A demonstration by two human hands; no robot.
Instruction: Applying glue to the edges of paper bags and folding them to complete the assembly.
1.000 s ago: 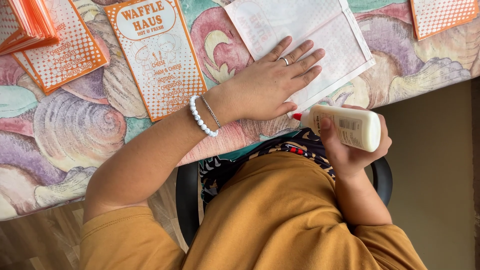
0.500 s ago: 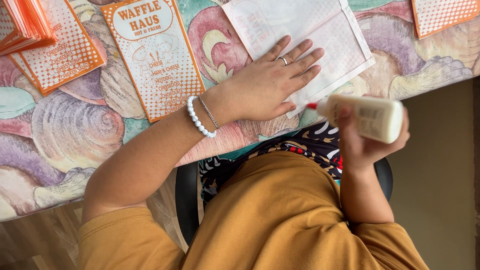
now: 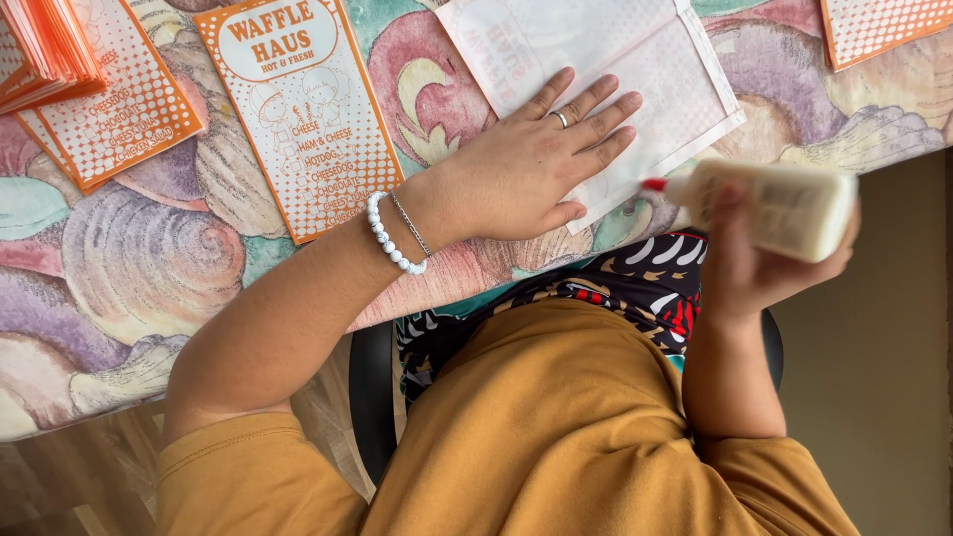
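Gluing is in hand: we are pressing our left hand (image 3: 531, 174), fingers spread, flat on the white paper bag (image 3: 635, 69) lying on the shell-patterned tabletop (image 3: 149, 258), while our right hand (image 3: 754, 263) is clamping its grip on the cream red-tipped glue bottle (image 3: 769, 203) off the edge. Next, we judge, the tip needs aligning over the bag's seam. Motion is blurring the bottle.

Landmark: the unfolded paper bag (image 3: 635, 69) is lying on the table (image 3: 149, 268).
Left hand (image 3: 536, 169): lying flat on the bag's near half.
Glue bottle (image 3: 774, 203): being held just right of the bag's near corner, off the table edge.
Printed bag (image 3: 298, 109): lying left of it.
Bag stack (image 3: 50, 50): lying far left.
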